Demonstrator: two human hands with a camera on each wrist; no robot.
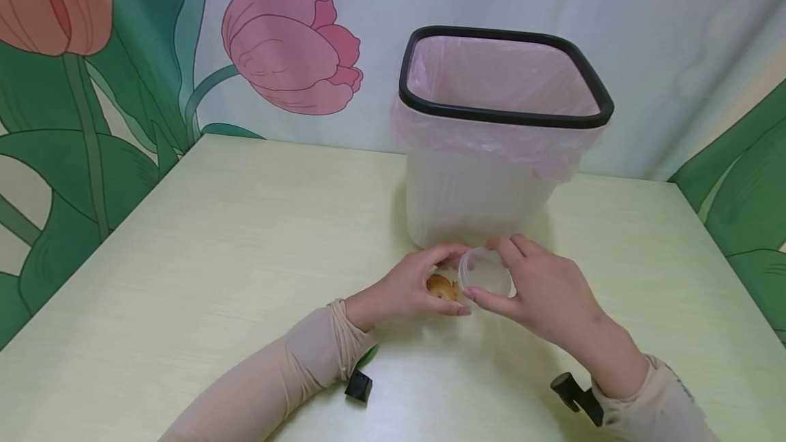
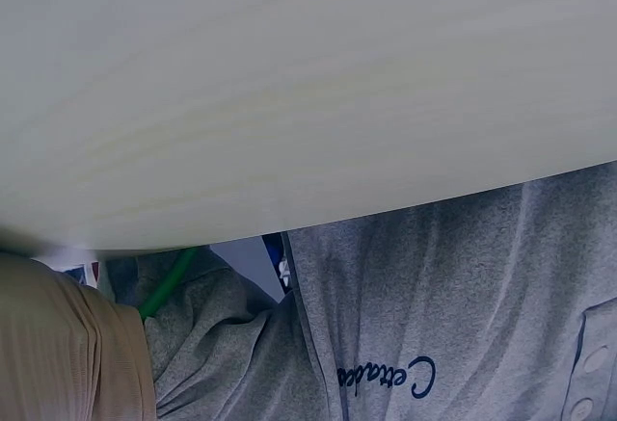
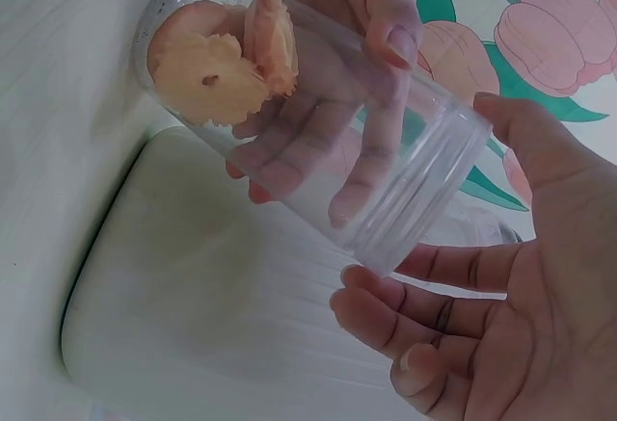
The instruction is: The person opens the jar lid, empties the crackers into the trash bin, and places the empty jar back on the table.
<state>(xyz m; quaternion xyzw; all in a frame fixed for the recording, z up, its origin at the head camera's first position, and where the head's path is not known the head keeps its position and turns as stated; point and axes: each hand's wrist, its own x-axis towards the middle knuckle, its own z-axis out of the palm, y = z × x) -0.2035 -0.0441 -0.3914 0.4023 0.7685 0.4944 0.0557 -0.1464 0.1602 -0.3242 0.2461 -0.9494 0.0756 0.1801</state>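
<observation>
A clear cylindrical jar (image 3: 333, 89) lies tilted between the two hands, close in front of the bin in the head view. At its closed end sit orange-yellow, ruffled-edged cookie-like pieces (image 3: 214, 79), one with a small hole. My left hand (image 1: 408, 288) grips the jar's body, its fingers showing through the clear wall in the right wrist view. Thumb and fingers of my right hand (image 1: 549, 295) hold the clear ridged lid end (image 3: 424, 190) from either side. The left wrist view misses both hands and the jar.
A white bin (image 1: 475, 189) with a black rim and pink liner stands behind the hands on the pale table (image 1: 264, 224). A flower-printed curtain (image 1: 368, 19) hangs beyond the table. Black wrist mounts hang at both sleeves. Grey clothing (image 2: 463, 296) is near the table edge.
</observation>
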